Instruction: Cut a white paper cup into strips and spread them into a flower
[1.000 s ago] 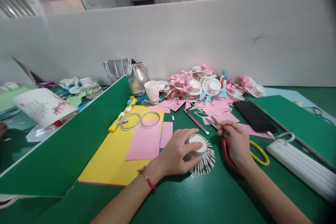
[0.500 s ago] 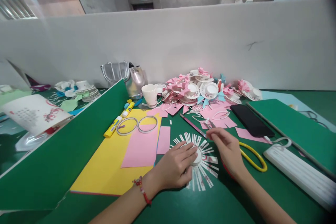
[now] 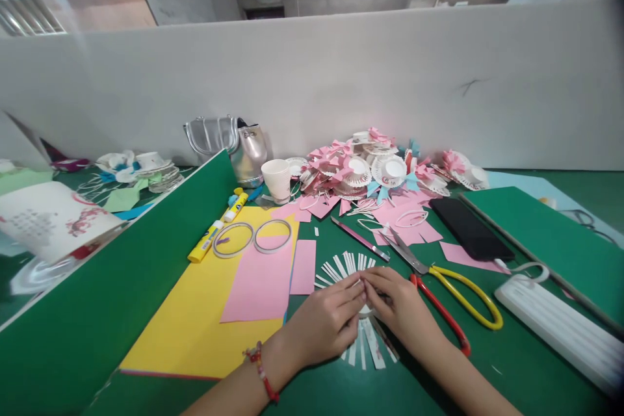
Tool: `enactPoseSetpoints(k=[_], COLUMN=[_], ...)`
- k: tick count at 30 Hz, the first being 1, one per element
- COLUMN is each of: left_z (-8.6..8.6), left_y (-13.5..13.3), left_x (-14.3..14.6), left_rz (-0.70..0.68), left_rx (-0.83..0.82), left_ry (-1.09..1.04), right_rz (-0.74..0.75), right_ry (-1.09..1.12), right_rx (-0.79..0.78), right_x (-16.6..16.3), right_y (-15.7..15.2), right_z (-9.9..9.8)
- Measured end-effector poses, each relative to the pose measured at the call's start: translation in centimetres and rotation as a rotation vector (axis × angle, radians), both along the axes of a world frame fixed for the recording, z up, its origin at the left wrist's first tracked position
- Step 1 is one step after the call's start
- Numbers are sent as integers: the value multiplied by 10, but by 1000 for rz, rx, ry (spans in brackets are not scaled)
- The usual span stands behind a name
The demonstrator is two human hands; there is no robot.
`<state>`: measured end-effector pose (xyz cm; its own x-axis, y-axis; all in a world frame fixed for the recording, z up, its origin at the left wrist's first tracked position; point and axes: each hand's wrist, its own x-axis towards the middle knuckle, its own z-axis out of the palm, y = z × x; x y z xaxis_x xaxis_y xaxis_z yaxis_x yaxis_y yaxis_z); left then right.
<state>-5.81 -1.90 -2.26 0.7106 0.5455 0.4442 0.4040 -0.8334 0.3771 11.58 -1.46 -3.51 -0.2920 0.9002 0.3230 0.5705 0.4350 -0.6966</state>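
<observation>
Left hand (image 3: pixel 331 318) and right hand (image 3: pixel 397 309) now both pinch the splayed paper cup (image 3: pixel 346 266); the scissors (image 3: pixel 439 276) lie released beside them.

White fringed cup (image 3: pixel 347 265) on green table (image 3: pixel 439 390), beside yellow-and-red scissors (image 3: pixel 453 286), pink paper (image 3: pixel 260 283)

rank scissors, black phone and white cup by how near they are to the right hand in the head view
1. scissors, just right of the right hand
2. black phone, back right
3. white cup, back left
</observation>
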Motion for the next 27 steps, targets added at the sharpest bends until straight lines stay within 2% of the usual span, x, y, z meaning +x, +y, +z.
enactPoseSetpoints(k=[7,12,15,17,22,27], left_z=[8,6,4,4,4,2], left_y=[1,1,3,3,-2,-5], left_x=[-3,-6,-6,-5,-4,-5], left_rz=[-1,199,232,234,272,309], left_rx=[-172,-382,-473,-464,-286,-159], left_ry=[-14,-42,-22,65,344,465], right_rz=[1,11,12,9,8,68], right_ry=[-59,-70,-55,-40,-1,34], right_rx=[29,-1,-48,-86,-133,-139], right_x=[-2,-3,-4,-5,-4,-4], right_y=[-2,-2,-2,-2,-1,-1], right_z=[-2,0,3,4,2,3])
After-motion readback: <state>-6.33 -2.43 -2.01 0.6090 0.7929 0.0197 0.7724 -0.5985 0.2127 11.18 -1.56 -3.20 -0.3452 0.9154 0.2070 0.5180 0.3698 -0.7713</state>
